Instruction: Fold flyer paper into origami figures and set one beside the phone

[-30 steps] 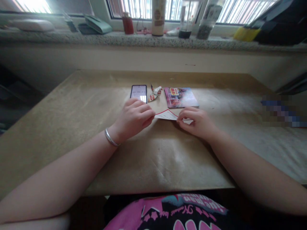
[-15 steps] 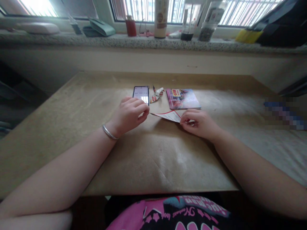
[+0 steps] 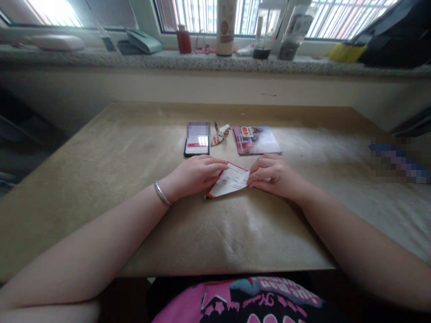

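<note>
A sheet of printed paper (image 3: pixel 232 180), white with a red edge and partly folded, lies at an angle between my hands on the table. My left hand (image 3: pixel 199 174), a silver bangle at its wrist, is closed on the paper's left side, thumb hidden underneath. At the right corner, my right hand (image 3: pixel 271 175) pinches the same paper between thumb and fingers. Just beyond my left hand is a phone (image 3: pixel 197 144) with its screen lit. A folded paper piece (image 3: pixel 221 134) with pointed ends stands to the right of the phone.
A pink and purple booklet (image 3: pixel 257 140) with a yellow price label lies beyond my right hand on the brown table (image 3: pixel 161 237). A bottle, a tall canister (image 3: pixel 225 31) and clear containers line the granite windowsill (image 3: pixel 188 62). A blurred blue item is at the right.
My left hand has come nearer and to the right, off the phone and onto the paper. The paper has turned, showing more of its printed face. My right hand keeps its pinch.
</note>
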Available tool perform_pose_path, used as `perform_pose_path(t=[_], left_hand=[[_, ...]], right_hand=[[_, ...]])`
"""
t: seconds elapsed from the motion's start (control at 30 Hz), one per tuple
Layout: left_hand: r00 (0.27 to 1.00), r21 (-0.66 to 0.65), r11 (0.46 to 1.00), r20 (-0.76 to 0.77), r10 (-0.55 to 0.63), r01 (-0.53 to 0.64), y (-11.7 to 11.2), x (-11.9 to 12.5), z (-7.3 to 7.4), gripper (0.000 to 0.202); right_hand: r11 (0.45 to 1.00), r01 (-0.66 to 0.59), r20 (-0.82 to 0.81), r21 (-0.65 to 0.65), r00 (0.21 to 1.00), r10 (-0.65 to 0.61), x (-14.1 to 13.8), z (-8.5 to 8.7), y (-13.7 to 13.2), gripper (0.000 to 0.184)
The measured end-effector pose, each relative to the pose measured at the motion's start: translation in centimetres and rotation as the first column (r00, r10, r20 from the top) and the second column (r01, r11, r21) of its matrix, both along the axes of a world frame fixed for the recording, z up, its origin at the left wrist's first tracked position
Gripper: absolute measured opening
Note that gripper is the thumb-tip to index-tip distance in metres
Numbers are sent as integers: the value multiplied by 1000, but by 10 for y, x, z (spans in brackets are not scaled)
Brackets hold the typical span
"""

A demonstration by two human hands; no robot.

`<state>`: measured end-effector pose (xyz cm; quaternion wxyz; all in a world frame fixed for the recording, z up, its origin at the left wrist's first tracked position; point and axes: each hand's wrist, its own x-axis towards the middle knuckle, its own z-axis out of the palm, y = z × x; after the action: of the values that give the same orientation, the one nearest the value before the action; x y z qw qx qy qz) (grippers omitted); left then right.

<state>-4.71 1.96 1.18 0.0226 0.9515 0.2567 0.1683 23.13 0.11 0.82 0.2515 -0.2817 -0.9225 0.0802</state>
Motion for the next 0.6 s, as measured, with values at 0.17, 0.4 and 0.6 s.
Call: perform_pose_path(t=[0.17,0.4,0.6], left_hand=[[995,-61,996,-84,62,-67,-3,3,-1,41],[986,-23,990,-94,134,-137,-11,11,-3,38],[992,-136,987,-96,78,-91,-10,9,3,40]], right_hand=[[998,29,48,62,998,-32,-6,0,-4,14],[995,-71,62,75,996,67,-1,-4,4,13],[984,130,29,119,990,-134,0,-6,5,11]])
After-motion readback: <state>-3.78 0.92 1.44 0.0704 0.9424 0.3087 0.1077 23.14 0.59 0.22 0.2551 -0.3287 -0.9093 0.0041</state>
